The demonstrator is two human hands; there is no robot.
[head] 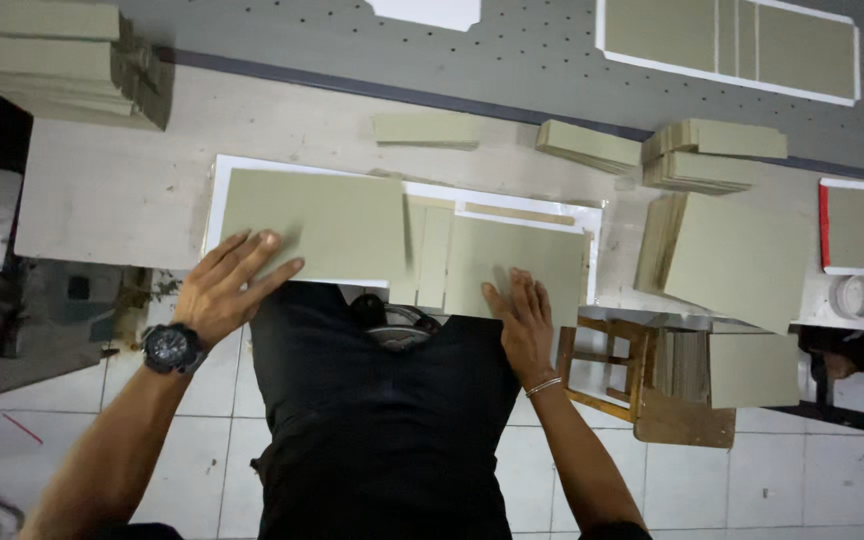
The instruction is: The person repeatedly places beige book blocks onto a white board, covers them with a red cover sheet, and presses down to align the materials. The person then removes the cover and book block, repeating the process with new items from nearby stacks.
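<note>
On the workbench (122,190) lies a white sheet (214,195) carrying olive-grey cardboard panels. My left hand (224,290), with a black watch on the wrist, presses flat with spread fingers on the near corner of the large left panel (322,220). My right hand (520,325), a thin bracelet on its wrist, rests flat on the near edge of the right panel (522,255). Narrow strips (430,255) lie between the two panels. Neither hand grips anything.
Stacks of grey boards sit at the far left (62,60), at the back (592,145) and at the right (722,255). A further white sheet with panels (732,40) lies on the perforated grey surface. A tape roll (854,296) and a wooden stool (617,370) stand at the right.
</note>
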